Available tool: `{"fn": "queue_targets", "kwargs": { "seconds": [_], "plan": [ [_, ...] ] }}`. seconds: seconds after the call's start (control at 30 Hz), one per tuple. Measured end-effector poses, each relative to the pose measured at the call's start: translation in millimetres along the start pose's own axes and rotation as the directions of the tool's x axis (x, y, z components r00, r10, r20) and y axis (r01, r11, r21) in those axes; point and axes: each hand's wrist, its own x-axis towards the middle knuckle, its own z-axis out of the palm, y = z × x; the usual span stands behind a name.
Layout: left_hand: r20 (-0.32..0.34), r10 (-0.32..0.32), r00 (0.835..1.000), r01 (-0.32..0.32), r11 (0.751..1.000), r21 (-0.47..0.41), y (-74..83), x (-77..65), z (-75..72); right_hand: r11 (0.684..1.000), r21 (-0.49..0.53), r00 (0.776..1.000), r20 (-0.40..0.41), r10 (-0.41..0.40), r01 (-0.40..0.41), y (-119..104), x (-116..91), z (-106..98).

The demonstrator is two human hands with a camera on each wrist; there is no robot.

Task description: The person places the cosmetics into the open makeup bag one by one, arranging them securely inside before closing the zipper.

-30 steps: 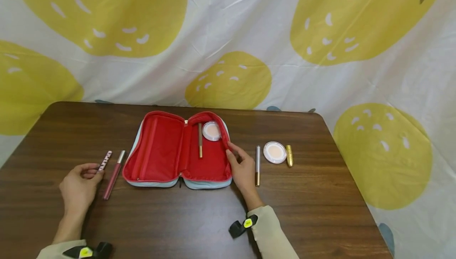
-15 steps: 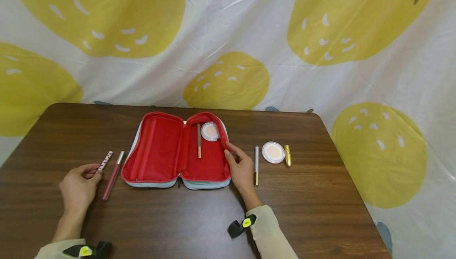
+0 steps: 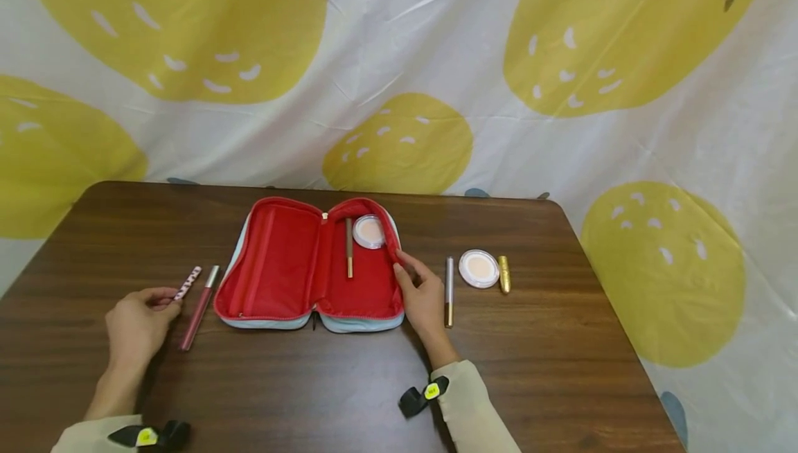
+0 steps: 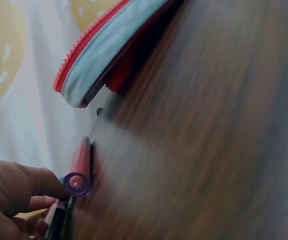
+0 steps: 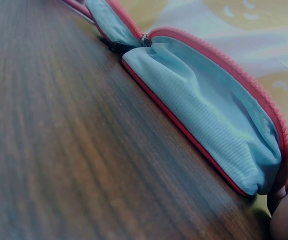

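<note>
My left hand [image 3: 138, 325] pinches a slim pink-and-white patterned cosmetic stick [image 3: 188, 282] between thumb and fingers, low over the table at the left. Just right of it lies a lip gloss tube [image 3: 200, 308] with a silver cap; in the left wrist view the end of this lip gloss [image 4: 77, 183] shows close to the fingertips. A zip pouch [image 3: 267, 259], pale blue outside and red inside, lies spread in the middle. My right hand [image 3: 425, 298] grips its right edge, thumb inside the rim. The right wrist view shows the pouch's pale blue side [image 5: 194, 105], with that hand partly cut off.
Inside the pouch's right half lie a brown-and-gold stick [image 3: 349, 248] and a round compact [image 3: 369, 231]. To the right on the table [image 3: 561, 370] are a silver-and-gold tube [image 3: 449, 292], another compact [image 3: 479, 269] and a short gold tube [image 3: 504, 274]. A patterned curtain [image 3: 399, 30] hangs behind.
The patterned stick has shifted very slightly to the right with my left hand. My right hand keeps its grip on the pouch, which stays in place.
</note>
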Motion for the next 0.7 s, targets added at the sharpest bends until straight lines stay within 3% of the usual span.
{"fn": "queue_targets", "kwargs": {
  "seconds": [0.27, 0.53, 0.7],
  "plan": [
    [0.029, -0.001, 1.000, 0.000, 1.000, 0.022, 1.2, 1.7, -3.6, 1.000, 0.013, 1.000, -0.002, -0.007, 0.007, 1.1, 0.2, 0.0],
    [0.004, -0.126, 0.992, 0.126, 0.992, -0.002, 5.4, 3.6, -10.7, 1.000, 0.016, 1.000, 0.003, -0.002, 0.002, 1.1, 0.4, 0.4],
    [-0.026, -0.170, 0.985, 0.169, 0.984, -0.055, 20.6, 8.5, -17.8, 1.000, 0.006, 1.000, -0.002, -0.006, 0.006, 0.3, 0.3, -0.1]
  ]
}}
